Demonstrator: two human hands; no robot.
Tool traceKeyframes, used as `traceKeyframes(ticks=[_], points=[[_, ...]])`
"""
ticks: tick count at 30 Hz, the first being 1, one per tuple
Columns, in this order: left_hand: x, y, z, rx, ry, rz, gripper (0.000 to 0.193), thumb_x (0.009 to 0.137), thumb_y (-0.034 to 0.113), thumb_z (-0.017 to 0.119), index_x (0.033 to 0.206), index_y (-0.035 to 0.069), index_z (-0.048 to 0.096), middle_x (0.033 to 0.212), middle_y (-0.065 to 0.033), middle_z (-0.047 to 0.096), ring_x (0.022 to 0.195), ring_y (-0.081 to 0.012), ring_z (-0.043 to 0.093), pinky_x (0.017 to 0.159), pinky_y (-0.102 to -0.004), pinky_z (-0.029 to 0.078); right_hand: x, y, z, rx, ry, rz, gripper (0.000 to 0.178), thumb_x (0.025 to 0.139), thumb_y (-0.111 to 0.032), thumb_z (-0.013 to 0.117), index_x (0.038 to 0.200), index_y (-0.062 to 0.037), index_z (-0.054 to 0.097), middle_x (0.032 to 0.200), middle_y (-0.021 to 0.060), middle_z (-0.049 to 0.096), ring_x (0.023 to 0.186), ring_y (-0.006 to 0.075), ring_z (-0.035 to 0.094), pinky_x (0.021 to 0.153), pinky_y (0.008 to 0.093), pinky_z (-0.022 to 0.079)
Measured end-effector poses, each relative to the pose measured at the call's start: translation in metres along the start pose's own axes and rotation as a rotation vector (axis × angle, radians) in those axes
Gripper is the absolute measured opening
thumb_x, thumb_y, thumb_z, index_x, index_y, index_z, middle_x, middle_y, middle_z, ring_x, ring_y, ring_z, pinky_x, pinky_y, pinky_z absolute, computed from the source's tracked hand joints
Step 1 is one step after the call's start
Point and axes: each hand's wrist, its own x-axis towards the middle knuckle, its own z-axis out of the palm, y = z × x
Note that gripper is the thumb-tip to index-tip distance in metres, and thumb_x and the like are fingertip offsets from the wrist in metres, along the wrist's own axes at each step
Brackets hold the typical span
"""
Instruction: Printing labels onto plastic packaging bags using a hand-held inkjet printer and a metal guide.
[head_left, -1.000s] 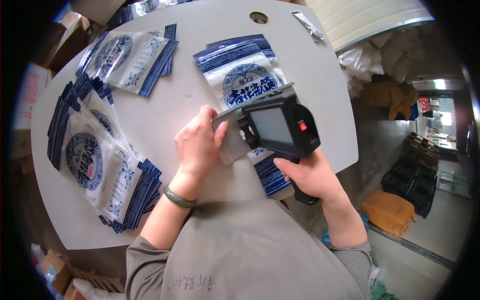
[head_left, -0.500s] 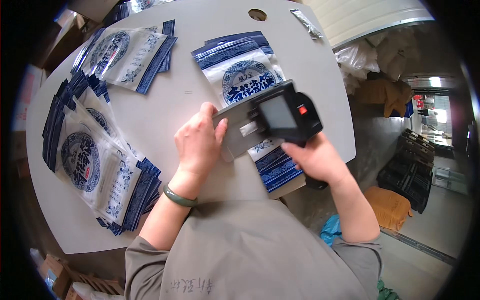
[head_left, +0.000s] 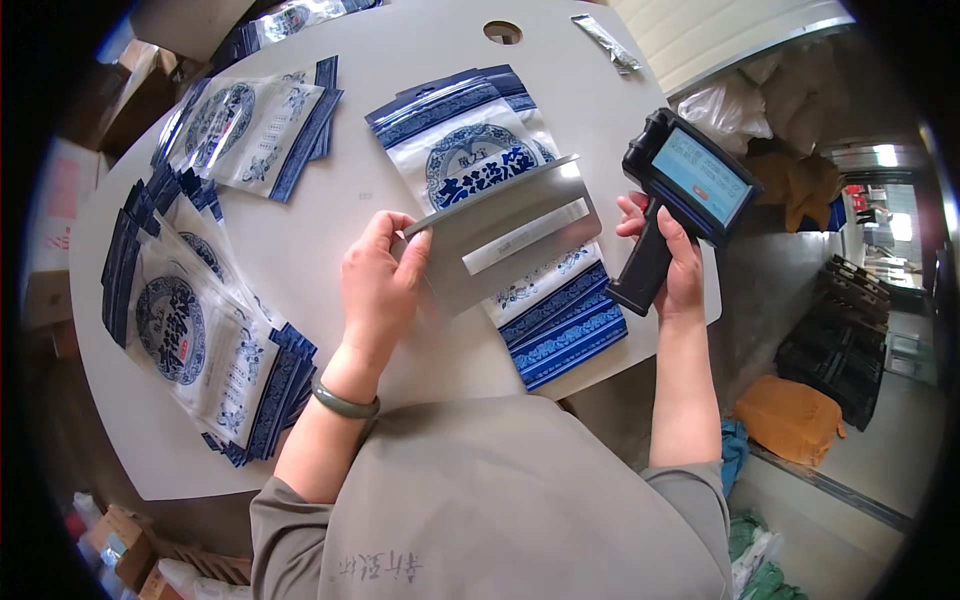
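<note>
My left hand (head_left: 382, 268) pinches the left end of a grey flat plate (head_left: 528, 222) between thumb and fingers. The plate has a raised upper edge and a long slot, through which a white strip with small dark marks shows. It lies over the middle of a stack of blue-and-white pouches (head_left: 450, 115), hiding part of them. My right hand (head_left: 672, 262) is wrapped round the grip of a black handheld inkjet printer (head_left: 645, 262), held up to the right of the plate. The printer's screen is lit and tilted toward me.
More blue-and-white pouches (head_left: 215, 375) lie fanned in a pile at the left of the white table (head_left: 330, 260), with another pile (head_left: 225, 130) behind. A small clear packet (head_left: 606, 45) sits near a round hole (head_left: 502, 33) at the far edge. An orange bundle (head_left: 790, 420) is on the floor at right.
My right hand has lifted the printer off the plate and moved it up and right, turning its screen. The plate's slot is now uncovered. My left hand still holds the plate.
</note>
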Motion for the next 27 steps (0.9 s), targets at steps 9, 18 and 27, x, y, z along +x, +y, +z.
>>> traceKeyframes(ticks=[9,18,27], points=[[-0.007,0.01,0.009,-0.17,-0.09,0.039,0.018,0.09,0.018,0.068,0.091,0.001,0.063,0.067,0.0036,0.056,0.062,-0.0032,0.046,0.056,-0.0194,0.039,0.003,0.023,0.012,0.212,-0.002,-0.003,0.054,0.095,-0.033,0.057,0.13,0.006,0.047,0.086,0.0118,0.066,0.096,0.0247,0.064,0.09,0.0344,0.052],[0.053,0.009,0.021,0.636,0.23,0.147,0.037,0.086,0.043,0.069,0.086,0.006,0.063,0.073,-0.0072,0.067,0.066,-0.021,0.065,0.062,-0.0334,0.049,-0.002,0.036,0.002,0.507,0.042,-0.022,0.051,0.094,-0.033,0.059,0.126,0.005,0.05,0.085,0.0075,0.063,0.096,0.0203,0.062,0.086,0.0319,0.052],[0.057,0.025,-0.011,0.146,0.162,0.21,0.031,0.084,0.016,0.069,0.112,0.007,0.059,0.077,-0.009,0.065,0.071,-0.0253,0.063,0.067,-0.0352,0.049,0.006,0.05,-0.003,0.736,-0.057,0.027,0.045,0.097,-0.029,0.05,0.127,0.0048,0.049,0.091,0.0091,0.061,0.103,0.0213,0.059,0.091,0.0327,0.048]])
